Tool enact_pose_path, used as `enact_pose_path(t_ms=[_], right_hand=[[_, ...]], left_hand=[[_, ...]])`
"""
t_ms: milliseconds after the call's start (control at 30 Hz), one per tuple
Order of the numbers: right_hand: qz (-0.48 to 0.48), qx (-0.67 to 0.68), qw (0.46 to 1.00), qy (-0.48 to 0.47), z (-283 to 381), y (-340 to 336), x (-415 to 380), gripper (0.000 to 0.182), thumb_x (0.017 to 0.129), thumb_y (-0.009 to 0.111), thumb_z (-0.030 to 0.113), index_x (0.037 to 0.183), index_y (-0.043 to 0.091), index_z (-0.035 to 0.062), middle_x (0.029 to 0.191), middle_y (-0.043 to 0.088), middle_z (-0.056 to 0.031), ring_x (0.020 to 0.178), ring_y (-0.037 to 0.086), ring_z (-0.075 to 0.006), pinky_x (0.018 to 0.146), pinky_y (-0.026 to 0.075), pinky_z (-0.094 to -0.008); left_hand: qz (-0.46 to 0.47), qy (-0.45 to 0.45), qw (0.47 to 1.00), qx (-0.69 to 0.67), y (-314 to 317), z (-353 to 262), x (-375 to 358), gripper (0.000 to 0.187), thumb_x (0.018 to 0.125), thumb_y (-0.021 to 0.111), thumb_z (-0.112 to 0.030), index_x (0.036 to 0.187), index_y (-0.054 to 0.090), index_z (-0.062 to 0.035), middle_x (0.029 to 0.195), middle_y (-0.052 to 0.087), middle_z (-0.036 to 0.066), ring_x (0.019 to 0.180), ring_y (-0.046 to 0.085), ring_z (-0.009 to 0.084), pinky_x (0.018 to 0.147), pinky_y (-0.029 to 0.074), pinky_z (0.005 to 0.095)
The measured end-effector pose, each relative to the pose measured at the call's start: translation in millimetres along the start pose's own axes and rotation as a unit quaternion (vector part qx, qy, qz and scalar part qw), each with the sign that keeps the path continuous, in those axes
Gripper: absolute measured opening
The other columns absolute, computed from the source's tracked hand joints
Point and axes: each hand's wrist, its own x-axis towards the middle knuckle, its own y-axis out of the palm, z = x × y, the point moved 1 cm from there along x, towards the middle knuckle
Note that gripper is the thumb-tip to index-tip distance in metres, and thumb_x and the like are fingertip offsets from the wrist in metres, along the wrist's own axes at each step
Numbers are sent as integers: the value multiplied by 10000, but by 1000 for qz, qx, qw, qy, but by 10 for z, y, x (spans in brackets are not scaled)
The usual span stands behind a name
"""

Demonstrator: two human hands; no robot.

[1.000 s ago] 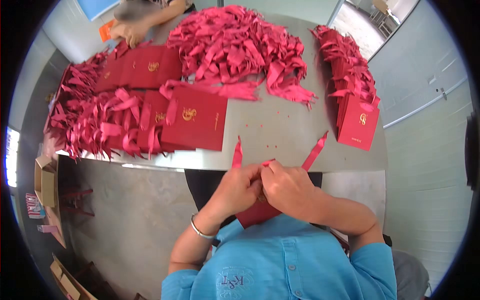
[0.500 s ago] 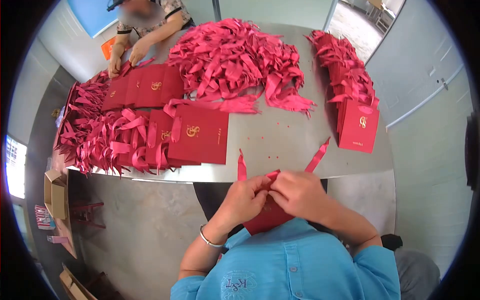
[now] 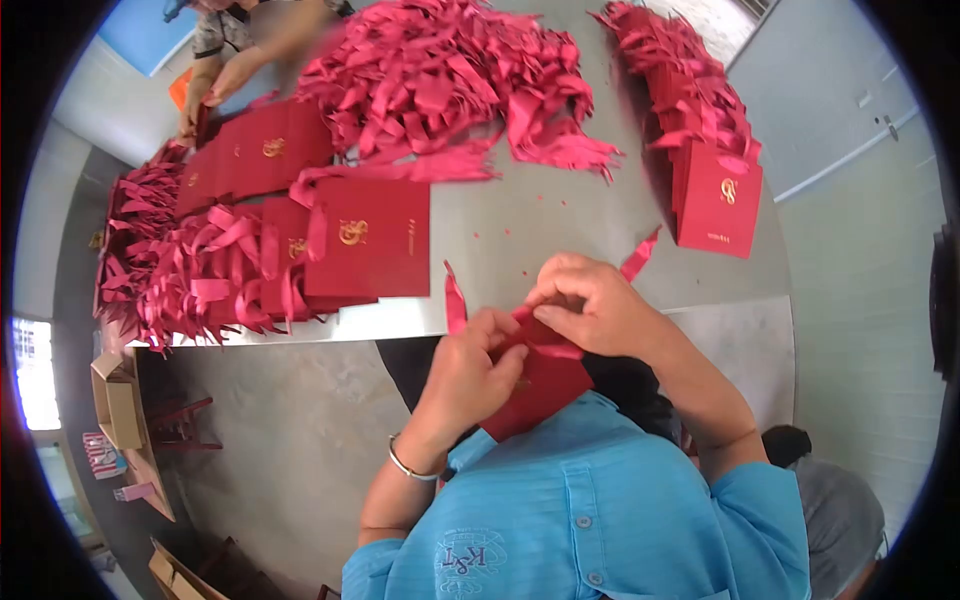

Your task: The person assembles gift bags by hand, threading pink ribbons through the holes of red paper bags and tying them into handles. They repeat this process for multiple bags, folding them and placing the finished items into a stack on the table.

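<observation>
A red card folder (image 3: 535, 385) sits tilted against the person's chest, at the near edge of the grey table (image 3: 560, 240), its lower corner resting on the blue shirt (image 3: 600, 500). A red ribbon (image 3: 455, 300) runs across the folder's top: one end sticks up to the left of the hands, the other end (image 3: 640, 255) pokes out past the right hand over the table. The left hand (image 3: 470, 375) is closed on the folder's upper edge, fingers pinching it where the ribbon passes; a metal bangle (image 3: 405, 465) circles that wrist. The right hand (image 3: 590, 310) is curled over the top of the folder with the fingertips pressed on the ribbon, though how the ribbon sits under those fingers is probably knotted or looped and cannot be made out.

On the table just beyond the hands lies a flat red folder with a gold emblem (image 3: 370, 240), overlapping a row of ribboned folders (image 3: 215, 270) to the left. A big heap of loose red ribbons (image 3: 440, 85) fills the far middle. A stack of finished folders (image 3: 715, 195) stands to the right. At the far left corner another person's hand (image 3: 225, 85) rests by more red folders (image 3: 255, 150).
</observation>
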Motion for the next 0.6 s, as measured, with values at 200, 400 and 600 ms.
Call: enact_pose_path(t_ms=[200,400,600], right_hand=[[145,-35,989,-10,109,-137,212,54,801,664,48,847,676,22,839,646,-105,805,640,-248,657,493,-372],[251,-83,960,91,349,-257,390,199,784,618,11,960,708,38,884,706,-99,794,678,-235,727,528,-341],[385,21,911,147,174,-196,518,431,783,593,-20,1212,616,13,985,730,-109,855,680,-165,766,527,-301]], left_hand=[[-24,139,977,158,63,-37,-26,183,822,677,-51,986,607,-9,761,680,135,690,698,198,610,529,336],[-65,173,959,215,159,-77,-78,189,804,704,-81,967,629,-24,792,689,159,723,693,317,625,550,374],[-99,305,905,281,231,-66,-150,165,766,733,-74,909,654,-45,752,664,119,677,670,293,580,535,370]])
